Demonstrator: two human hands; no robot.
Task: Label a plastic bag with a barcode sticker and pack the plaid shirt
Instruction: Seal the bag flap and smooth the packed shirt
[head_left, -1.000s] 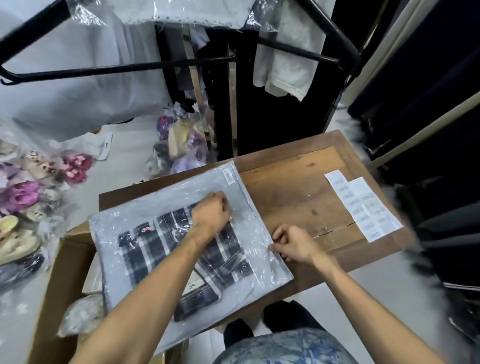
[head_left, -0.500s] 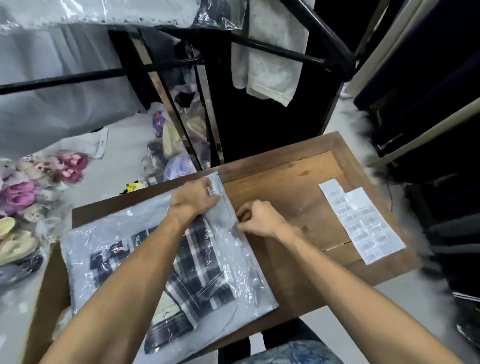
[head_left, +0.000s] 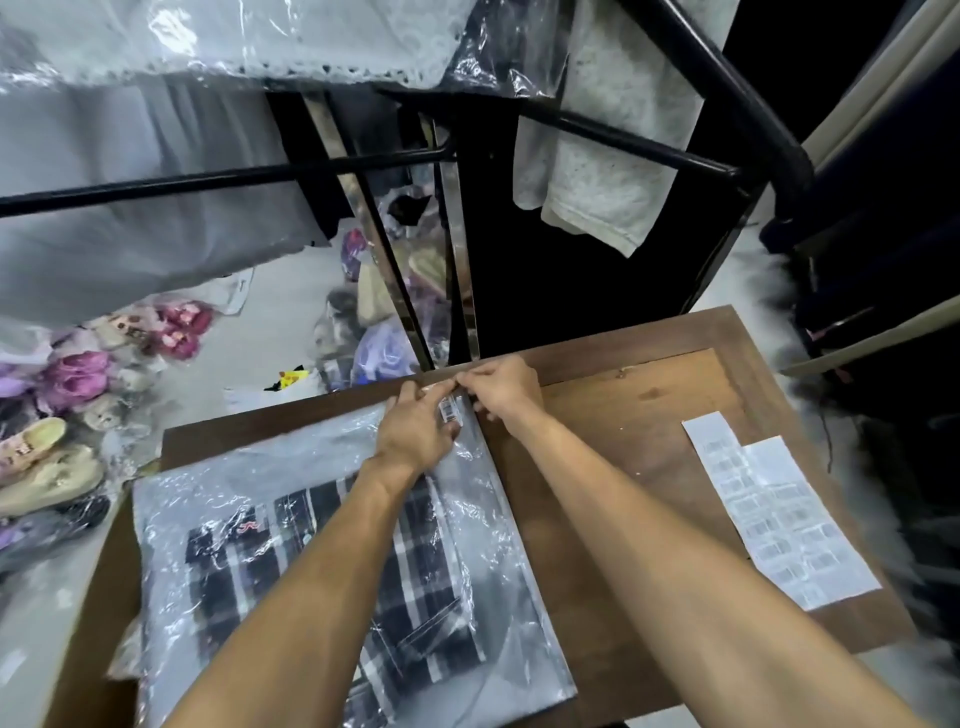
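A clear plastic bag (head_left: 260, 499) lies flat on the wooden table (head_left: 634, 415) with the folded dark plaid shirt (head_left: 291, 561) inside it. A small barcode sticker (head_left: 450, 409) sits near the bag's far right corner. My left hand (head_left: 418, 423) lies on the bag just left of the sticker, its fingers reaching to the far edge. My right hand (head_left: 501, 387) pinches the bag's far right corner at the top edge, fingers curled. Both hands meet at that corner.
Two white sheets of barcode stickers (head_left: 779, 514) lie on the table's right side. A cardboard box (head_left: 88, 597) stands at the table's left. Bagged slippers and toys (head_left: 78, 379) crowd the floor at left. A black clothes rack (head_left: 639, 140) with hanging garments stands beyond the table.
Both hands have moved up along the bag's right edge to its far corner, the right hand from the near edge. The camera view has tilted.
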